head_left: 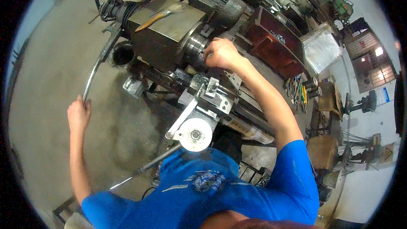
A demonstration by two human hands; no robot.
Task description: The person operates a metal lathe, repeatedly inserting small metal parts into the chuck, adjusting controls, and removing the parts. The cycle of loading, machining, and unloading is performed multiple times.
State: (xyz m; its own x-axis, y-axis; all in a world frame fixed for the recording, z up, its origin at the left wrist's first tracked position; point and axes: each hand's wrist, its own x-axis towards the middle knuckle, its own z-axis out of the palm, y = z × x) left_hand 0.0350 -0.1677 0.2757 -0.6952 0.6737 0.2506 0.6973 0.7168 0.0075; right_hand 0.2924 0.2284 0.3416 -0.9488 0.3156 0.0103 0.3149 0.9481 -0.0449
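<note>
Left hand (79,113) around metal lever (96,71); right hand (222,54) against chuck (196,46), fingertips partly hidden, grip unclear.

your lathe's flat metal top (182,24); your wooden-handled brush (156,18) lies across it; handle by the near left corner; bristles toward far edge

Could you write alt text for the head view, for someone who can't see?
A person's left hand holds a long metal lever while the curled right hand is at the shiny round chuck of a lathe-like machine. A wooden-handled brush lies on top, and a pale disc sits near the wearer's blue shirt.
</note>
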